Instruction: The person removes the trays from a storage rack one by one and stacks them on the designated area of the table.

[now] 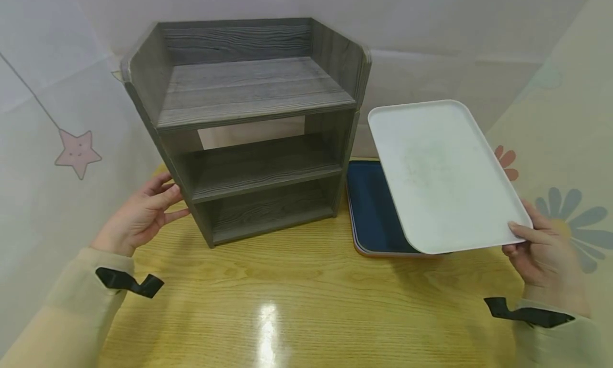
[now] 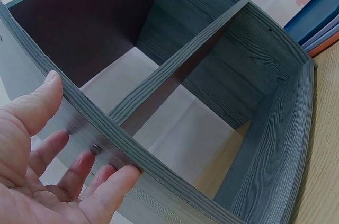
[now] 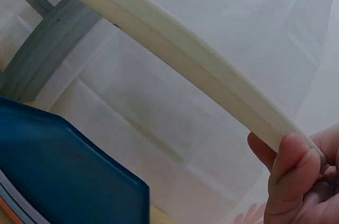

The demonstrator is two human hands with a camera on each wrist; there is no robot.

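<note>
A grey wood-grain shelf unit [image 1: 258,86] stands on the table, with a top surface and two lower levels. My left hand [image 1: 148,211] touches its left side panel; in the left wrist view the fingertips [image 2: 127,176] rest against the outer face, with the fingers not wrapped around it. On the right, my right hand [image 1: 546,245] pinches a white tray [image 1: 445,176] at its near right corner, thumb on top and fingers beneath. The white tray is held tilted above a stack of trays, whose uppermost one is a dark blue tray [image 1: 373,208].
Below the blue tray, edges of lilac and orange trays [image 3: 16,208] show. The wooden table [image 1: 306,293] extends in front of the shelf unit. White sheeting hangs behind, printed with a pink star [image 1: 78,152] at left and flowers [image 1: 574,224] at right.
</note>
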